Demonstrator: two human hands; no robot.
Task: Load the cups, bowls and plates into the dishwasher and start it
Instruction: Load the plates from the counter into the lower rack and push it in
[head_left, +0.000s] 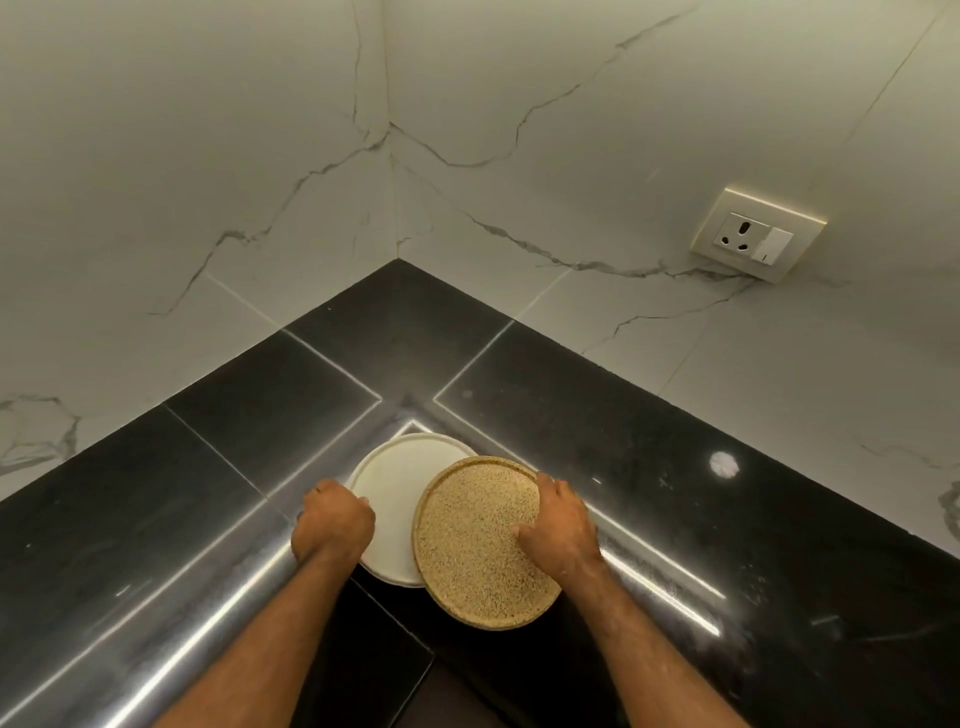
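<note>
Loading looked barely begun: below-left of the wall socket (753, 236), at the bench (649, 415) edge, the left hand (332, 525) curled its fingers round the white plate (395, 493), the right hand (561, 519) gripped the overlapping speckled plate (478, 545), no dishwasher in sight.

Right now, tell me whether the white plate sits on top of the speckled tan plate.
No, the speckled tan plate covers the right side of the white plate, so the tan one lies on top.

Right plate (483, 545) overlaps left plate (395, 493) on the corner counter (675, 441).
</note>
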